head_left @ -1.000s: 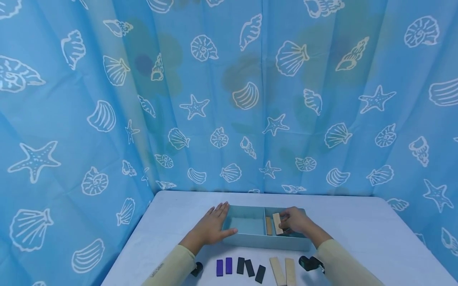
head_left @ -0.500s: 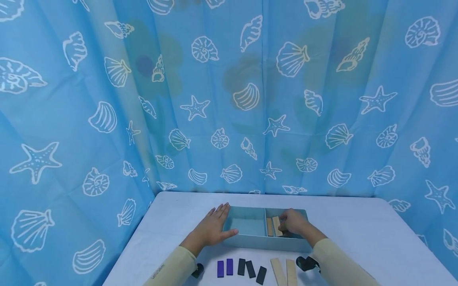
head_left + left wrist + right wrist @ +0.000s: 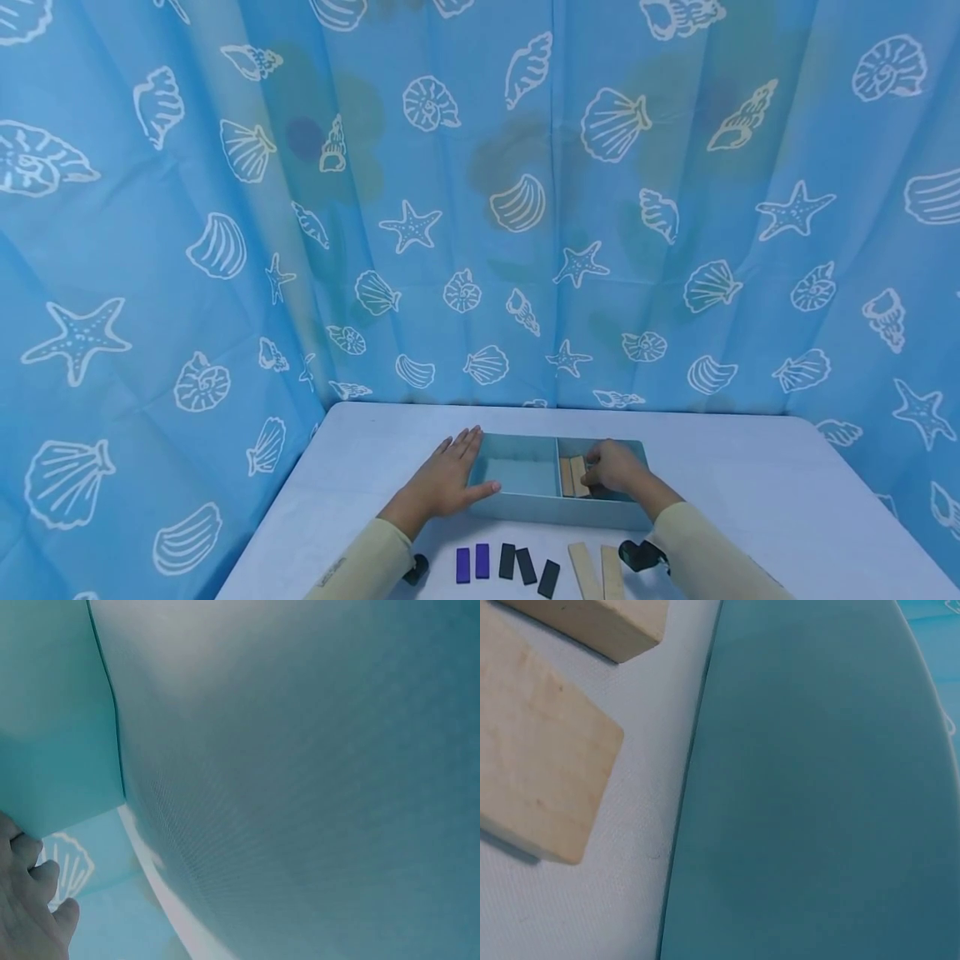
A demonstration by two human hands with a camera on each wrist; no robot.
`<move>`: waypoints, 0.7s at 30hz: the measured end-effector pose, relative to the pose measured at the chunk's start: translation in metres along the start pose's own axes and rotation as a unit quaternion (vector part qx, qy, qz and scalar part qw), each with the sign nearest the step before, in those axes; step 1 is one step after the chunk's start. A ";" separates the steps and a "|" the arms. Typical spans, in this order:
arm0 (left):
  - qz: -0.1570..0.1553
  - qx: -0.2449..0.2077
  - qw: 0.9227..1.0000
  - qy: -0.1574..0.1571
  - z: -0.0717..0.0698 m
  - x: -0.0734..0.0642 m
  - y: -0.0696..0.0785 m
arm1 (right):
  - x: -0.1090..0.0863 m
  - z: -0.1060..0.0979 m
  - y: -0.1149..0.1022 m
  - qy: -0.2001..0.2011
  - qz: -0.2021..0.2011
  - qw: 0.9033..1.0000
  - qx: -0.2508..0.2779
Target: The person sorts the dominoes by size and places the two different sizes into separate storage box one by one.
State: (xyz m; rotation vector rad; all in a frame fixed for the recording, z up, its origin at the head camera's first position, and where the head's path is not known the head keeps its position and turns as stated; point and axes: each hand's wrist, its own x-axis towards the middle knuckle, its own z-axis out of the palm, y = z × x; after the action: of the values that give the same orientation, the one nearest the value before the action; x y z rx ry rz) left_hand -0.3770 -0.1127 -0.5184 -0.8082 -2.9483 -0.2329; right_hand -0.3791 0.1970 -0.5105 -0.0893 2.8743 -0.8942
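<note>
My left hand [image 3: 442, 479] rests at the left end of a light blue-green divided box [image 3: 555, 510], fingers straight and thumb over the front rim. Inside the right compartment, my right hand [image 3: 617, 468] pinches a pale wooden block [image 3: 579, 477] at its right side. That block stands beside another wooden block [image 3: 566, 478], which is next to the divider. The right hand hides the rest of this compartment. In the left wrist view the box wall [image 3: 300, 765] fills most of the picture, with part of the left hand at lower left. The right wrist view does not show the right hand.
In front of the box lie two purple blocks [image 3: 482, 561], several black blocks [image 3: 507, 562] and two longer wooden blocks [image 3: 612, 572] on the white table [image 3: 720, 467]. A blue shell-print curtain [image 3: 480, 250] hangs behind and to the sides.
The right hand has lowered the tilted wooden block in the right compartment and brought it close against the other block. The left hand has stayed in place.
</note>
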 end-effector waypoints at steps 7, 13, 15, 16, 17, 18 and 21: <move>0.003 -0.003 1.000 0.007 0.003 0.001 -0.003 | 0.000 0.001 -0.004 0.009 0.000 1.000 -0.008; 0.009 -0.005 1.000 0.011 0.003 0.001 -0.004 | 0.001 0.001 -0.003 0.009 0.007 1.000 -0.013; 0.010 -0.006 1.000 0.010 0.002 0.001 -0.004 | 0.002 0.002 -0.003 0.009 0.011 1.000 -0.015; 0.010 -0.007 1.000 0.009 0.002 0.001 -0.004 | 0.002 0.002 -0.003 0.009 0.013 1.000 -0.015; 0.010 -0.007 1.000 0.007 0.002 0.001 -0.003 | 0.001 0.002 -0.003 0.008 0.015 1.000 -0.015; 0.009 -0.008 1.000 0.006 0.002 0.000 -0.003 | 0.000 0.002 -0.004 0.008 0.015 1.000 -0.016; 0.008 -0.007 1.000 0.002 0.000 0.000 -0.002 | 0.000 0.002 -0.005 0.009 0.013 1.000 -0.020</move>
State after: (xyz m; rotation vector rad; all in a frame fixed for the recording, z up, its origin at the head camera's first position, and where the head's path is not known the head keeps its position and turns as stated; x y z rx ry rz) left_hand -0.3780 -0.1146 -0.5190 -0.8311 -2.9379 -0.2534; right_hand -0.3785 0.1918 -0.5091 -0.0465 2.9028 -0.8386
